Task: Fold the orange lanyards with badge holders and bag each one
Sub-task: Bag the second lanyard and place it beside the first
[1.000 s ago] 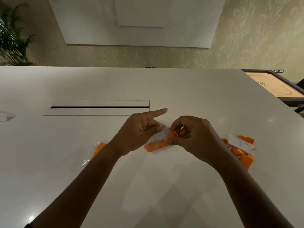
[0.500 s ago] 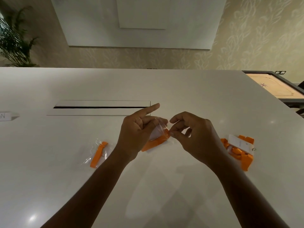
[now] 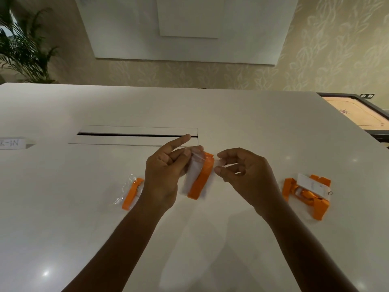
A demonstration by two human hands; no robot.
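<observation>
From the head view, three orange bundles are on show. One bagged lanyard [image 3: 133,192] lies flat on the white tabletop [image 3: 231,114], just left of the left forearm, its clear wrap crinkled around it. A second folded lanyard [image 3: 201,180] sits inside a clear bag [image 3: 192,175] held up between the two hands, tilted, its lower end close to the tabletop. The left hand [image 3: 166,175] pinches the bag's upper edge with thumb and fingers [image 3: 185,153], while its index finger points out straight. The right hand [image 3: 246,175] is right beside the bag's top corner, its fingers [image 3: 226,153] loosely curled, and whether they pinch the plastic I cannot tell. Off to the right, a loose pile of lanyards [image 3: 305,197] rests near the right wrist, with one white badge card [image 3: 310,185] on top; its print is too small to read. Far left, one white card [image 3: 11,142] shows the letters "-IN". One carrom board [image 3: 355,114] stands beyond the tabletop's right edge, and one plant [image 3: 25,49] at upper left.
</observation>
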